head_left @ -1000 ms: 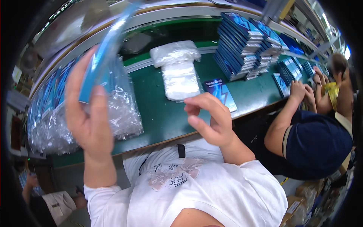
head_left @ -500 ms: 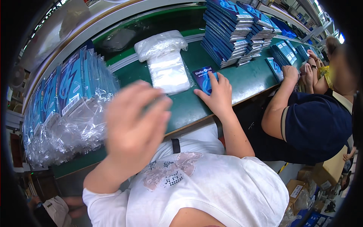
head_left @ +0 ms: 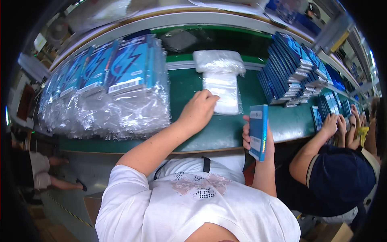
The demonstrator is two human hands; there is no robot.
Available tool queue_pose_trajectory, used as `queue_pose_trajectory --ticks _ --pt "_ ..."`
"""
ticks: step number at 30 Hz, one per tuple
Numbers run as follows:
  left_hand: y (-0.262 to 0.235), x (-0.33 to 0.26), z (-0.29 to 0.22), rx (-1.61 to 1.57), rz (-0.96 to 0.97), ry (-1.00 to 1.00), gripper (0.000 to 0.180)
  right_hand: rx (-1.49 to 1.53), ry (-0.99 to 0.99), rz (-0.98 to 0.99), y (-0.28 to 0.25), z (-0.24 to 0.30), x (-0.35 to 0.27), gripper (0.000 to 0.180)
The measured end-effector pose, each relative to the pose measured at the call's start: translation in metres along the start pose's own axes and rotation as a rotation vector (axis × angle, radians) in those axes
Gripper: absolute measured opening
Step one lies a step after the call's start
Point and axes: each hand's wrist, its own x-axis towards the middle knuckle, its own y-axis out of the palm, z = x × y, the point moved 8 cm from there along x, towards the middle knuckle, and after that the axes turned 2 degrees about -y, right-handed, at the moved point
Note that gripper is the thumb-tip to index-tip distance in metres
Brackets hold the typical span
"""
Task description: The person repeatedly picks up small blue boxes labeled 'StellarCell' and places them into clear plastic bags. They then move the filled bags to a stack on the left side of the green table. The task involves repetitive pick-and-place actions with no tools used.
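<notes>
The left hand (head_left: pixel 198 107) reaches over the green worktop (head_left: pixel 182 88), its fingers bent together with the tips at the near left edge of a flat stack of clear plastic bags (head_left: pixel 226 97); whether they pinch a bag cannot be told. The right hand (head_left: pixel 269 146) grips a slim blue rectangular box (head_left: pixel 256 132) between thumb and fingers, holding it upright above the front edge of the worktop, to the right of the bags. A crumpled translucent plastic bundle (head_left: pixel 219 61) lies at the far end of the bag stack. At left stands a leaning row of blue boxes in clear plastic sleeves (head_left: pixel 128 66); at right, beyond the held box, rise tall piles of dark-blue boxes (head_left: pixel 282 72). Farther right, a co-worker in a navy top (head_left: pixel 342 179) sits at the same worktop.
</notes>
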Motion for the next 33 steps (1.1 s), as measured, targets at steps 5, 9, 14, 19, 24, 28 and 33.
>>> queue_pose_trajectory --ticks 5,9,14,19,24,28,33 --pt "-0.004 0.002 0.006 -0.062 -0.014 -0.009 0.017 -0.148 0.007 -0.001 0.014 -0.013 0.014 0.057" --pt "-0.009 0.008 0.002 -0.163 -0.007 0.107 0.015 0.027 0.175 0.227 0.045 -0.025 0.035 0.068" --pt "-0.012 0.007 0.018 -0.299 -0.042 -0.024 0.016 -0.1 0.161 0.158 0.05 -0.022 0.054 0.067" --pt "0.01 -0.005 0.046 -0.778 0.082 -0.611 0.012 -0.215 0.094 0.105 0.03 -0.009 0.041 0.058" --pt "0.012 -0.007 0.041 -0.779 0.111 -0.503 0.017 -0.388 0.08 0.077 0.023 -0.006 0.041 0.059" --pt "-0.011 -0.001 0.027 -0.366 0.148 -0.349 0.018 -0.418 -0.028 -0.065 0.007 -0.006 0.048 0.056" --pt "-0.007 -0.006 -0.002 -0.413 0.208 -0.136 0.04 -0.459 -0.175 -0.273 -0.016 -0.01 0.039 0.02"
